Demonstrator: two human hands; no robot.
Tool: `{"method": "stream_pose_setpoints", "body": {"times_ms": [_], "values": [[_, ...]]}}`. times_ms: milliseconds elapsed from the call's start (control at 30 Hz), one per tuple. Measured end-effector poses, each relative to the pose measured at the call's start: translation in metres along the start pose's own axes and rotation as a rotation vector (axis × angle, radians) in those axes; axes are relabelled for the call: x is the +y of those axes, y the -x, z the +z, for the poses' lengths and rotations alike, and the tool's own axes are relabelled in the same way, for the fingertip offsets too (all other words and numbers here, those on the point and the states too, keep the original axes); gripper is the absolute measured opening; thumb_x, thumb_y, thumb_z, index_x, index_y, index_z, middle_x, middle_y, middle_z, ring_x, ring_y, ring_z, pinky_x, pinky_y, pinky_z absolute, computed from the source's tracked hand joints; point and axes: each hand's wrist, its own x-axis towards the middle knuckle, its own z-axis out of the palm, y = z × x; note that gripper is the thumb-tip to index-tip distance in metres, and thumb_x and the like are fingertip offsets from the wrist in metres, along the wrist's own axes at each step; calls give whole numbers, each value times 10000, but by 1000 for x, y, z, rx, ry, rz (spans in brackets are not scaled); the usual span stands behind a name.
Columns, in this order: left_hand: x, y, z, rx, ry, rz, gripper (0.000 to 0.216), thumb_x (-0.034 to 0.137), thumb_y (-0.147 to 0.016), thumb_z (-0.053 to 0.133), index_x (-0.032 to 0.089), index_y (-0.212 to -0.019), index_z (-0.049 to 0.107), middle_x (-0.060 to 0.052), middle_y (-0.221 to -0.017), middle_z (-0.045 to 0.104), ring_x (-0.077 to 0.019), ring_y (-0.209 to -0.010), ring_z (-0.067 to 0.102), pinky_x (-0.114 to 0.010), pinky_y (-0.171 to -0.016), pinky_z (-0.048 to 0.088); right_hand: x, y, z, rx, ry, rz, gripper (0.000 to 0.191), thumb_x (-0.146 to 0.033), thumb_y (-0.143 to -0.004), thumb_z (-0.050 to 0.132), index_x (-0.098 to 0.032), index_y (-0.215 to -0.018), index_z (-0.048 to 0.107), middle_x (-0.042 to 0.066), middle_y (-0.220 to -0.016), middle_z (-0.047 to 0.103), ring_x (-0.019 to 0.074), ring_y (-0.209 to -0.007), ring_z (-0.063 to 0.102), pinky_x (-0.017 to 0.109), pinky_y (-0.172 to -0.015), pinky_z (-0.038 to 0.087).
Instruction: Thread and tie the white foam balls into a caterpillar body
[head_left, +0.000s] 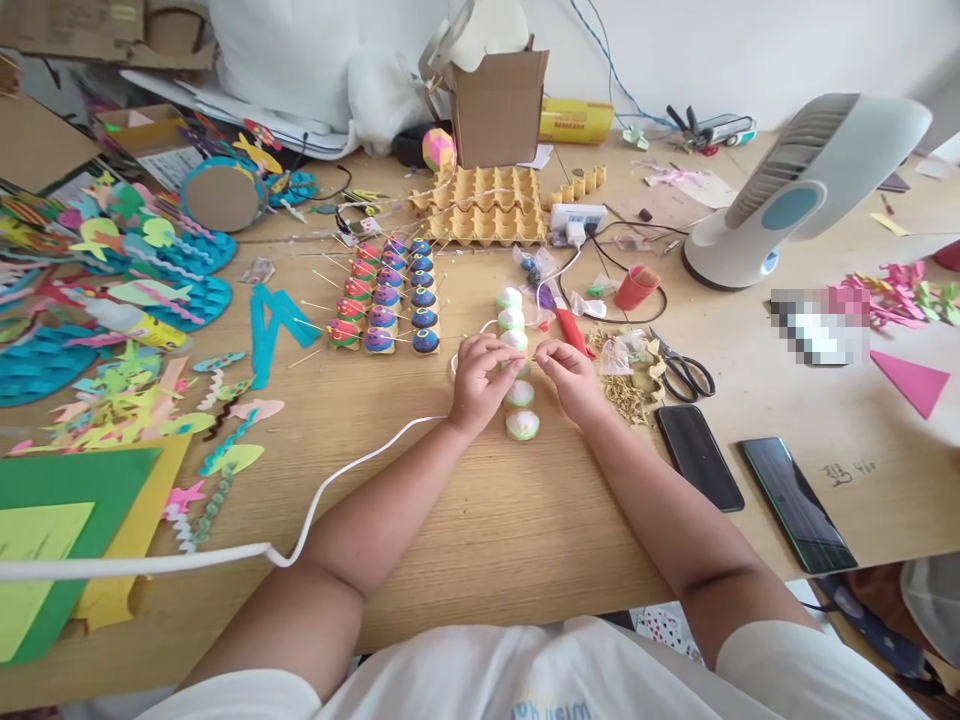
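Observation:
In front of me runs a row of white-topped domes with green rims (522,424), which look like cut egg-carton cups. My left hand (480,378) is over the left side of the row, its thumb and fingertips pinched together. Just right of the row, my right hand (571,380) also has its fingertips pinched, a small gap from the left ones. Whatever is between the fingers is too small to make out. The hands partly hide the middle domes. Farther left stand three rows of painted egg-carton strips, red (352,305), purple (382,316) and blue (425,318), with thin pins stuck in them.
A white cable (352,455) crosses the table at left. Scissors (686,375), a phone (699,458) and another phone (796,505) lie at right, near a white fan (787,190). Egg trays (487,205) and a power strip (577,217) sit behind. Paper cutouts (112,400) crowd the left.

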Motion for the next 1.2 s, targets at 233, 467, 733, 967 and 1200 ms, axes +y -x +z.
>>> {"method": "stream_pose_setpoints", "body": {"times_ms": [233,467,733,967,1200], "values": [[-2,2,0,-34,-6,-35,303,551,-1066,718,295,-1010,870,-43,-1016,812,-229,-1131,710,-485,-1161,544,2,2,-2,-33,-23,-1,388,-571,-793,926,-234,-811,736,-23,-839,669,153,-841,576,311,-864,480],[0,4,-1,-54,-15,-44,271,531,-1049,750,287,-989,853,-43,-1048,800,-234,-1158,706,-498,-1165,544,3,2,-3,-49,-20,19,434,-629,-765,925,-241,-800,734,-3,-868,693,177,-873,598,338,-890,518],[2,5,-4,-103,-60,-50,197,470,-1038,782,283,-1001,832,-43,-1075,796,-246,-1200,697,-528,-1201,542,2,1,-1,-83,-29,14,481,-690,-753,928,-244,-776,748,4,-865,694,185,-880,610,353,-908,527],[6,4,-7,-118,-88,-9,196,472,-1052,764,294,-1071,842,-41,-1093,797,-238,-1211,686,-496,-1177,541,1,3,-1,-105,-63,13,470,-678,-770,940,-242,-786,766,5,-880,709,176,-873,617,341,-894,520],[5,5,-7,-125,-93,-8,187,472,-1052,763,317,-1068,865,-37,-1090,793,-240,-1245,671,-504,-1202,525,1,3,-1,-114,-57,21,509,-711,-747,945,-240,-782,754,10,-879,717,185,-879,626,346,-883,522]]}}
